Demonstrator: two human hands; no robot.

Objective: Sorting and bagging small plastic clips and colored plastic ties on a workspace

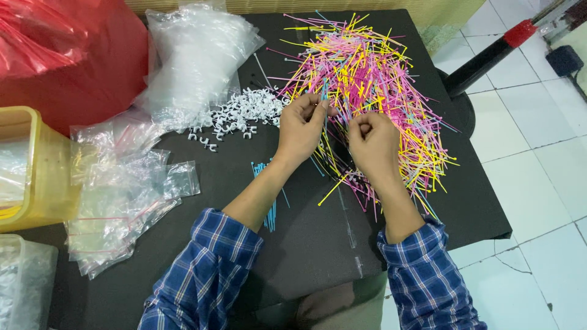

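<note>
A big loose heap of thin plastic cable ties (pixel 373 79) in pink, yellow and blue covers the far right of the black table (pixel 306 244). My left hand (pixel 301 125) pinches a blue tie at the heap's left edge. My right hand (pixel 373 146) rests on the heap with fingers curled around a few ties. A small bundle of blue ties (pixel 269 195) lies beside my left forearm. Both sleeves are blue plaid.
White plastic clips (pixel 241 113) lie in a pile left of the hands. Clear plastic bags (pixel 195 55) are stacked behind them, with small zip bags (pixel 119 195) at the left. A yellow tub (pixel 36 171) and red bag (pixel 67 55) stand far left.
</note>
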